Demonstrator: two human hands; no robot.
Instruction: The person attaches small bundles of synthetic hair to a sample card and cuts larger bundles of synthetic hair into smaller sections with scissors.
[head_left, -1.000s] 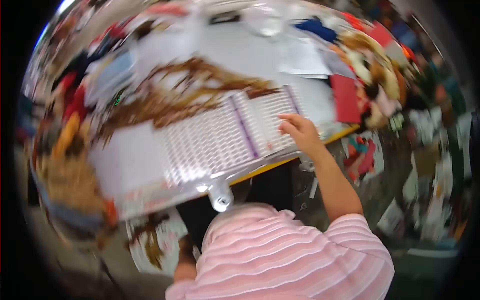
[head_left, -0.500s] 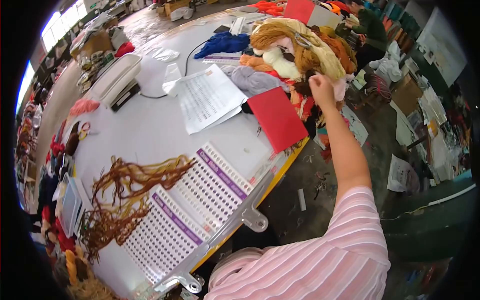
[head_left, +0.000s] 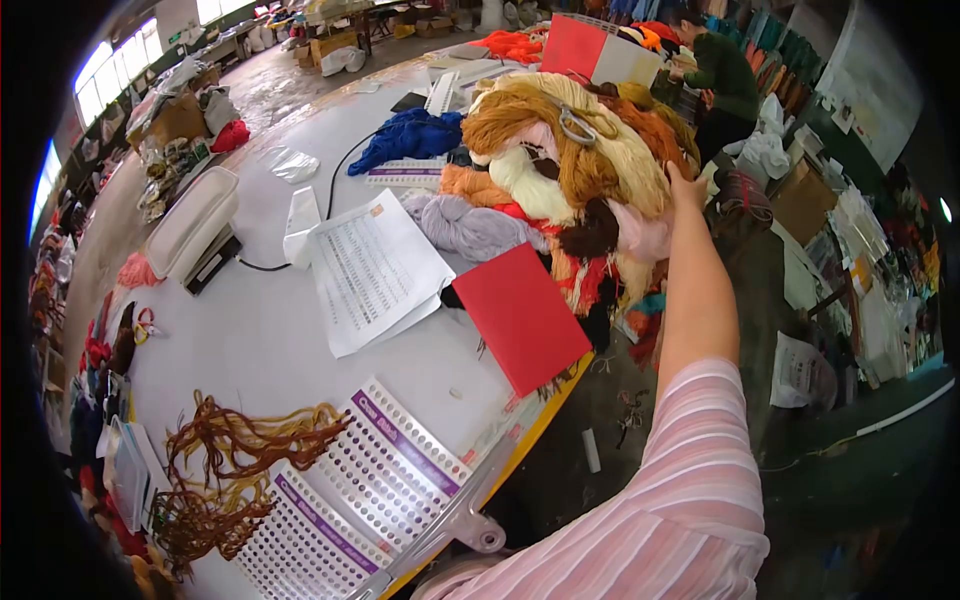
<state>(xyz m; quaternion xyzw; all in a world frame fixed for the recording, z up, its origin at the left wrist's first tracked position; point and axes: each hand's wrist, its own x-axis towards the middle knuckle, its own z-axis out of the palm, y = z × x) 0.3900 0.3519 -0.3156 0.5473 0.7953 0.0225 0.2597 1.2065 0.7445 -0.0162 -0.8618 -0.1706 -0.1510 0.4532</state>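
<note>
My right hand reaches to the right side of a big heap of yarn, its fingers apart and touching the cream skein. Scissors lie on top of the heap, over the golden-brown yarn. Dark brown yarn and pink yarn hang at the heap's near side. A red folder rests in front of it. Two punched cards with brown and gold threads lie near the table's front edge. My left hand is out of view.
Printed sheets, a blue skein, a grey-lilac skein and a pale plastic box are on the table. A clear clamp grips the front edge. Another person is at the far right end.
My right hand has moved from the dark brown yarn to the heap's right side, and its fingers have spread. The camera view has shifted, so the heap sits lower.
</note>
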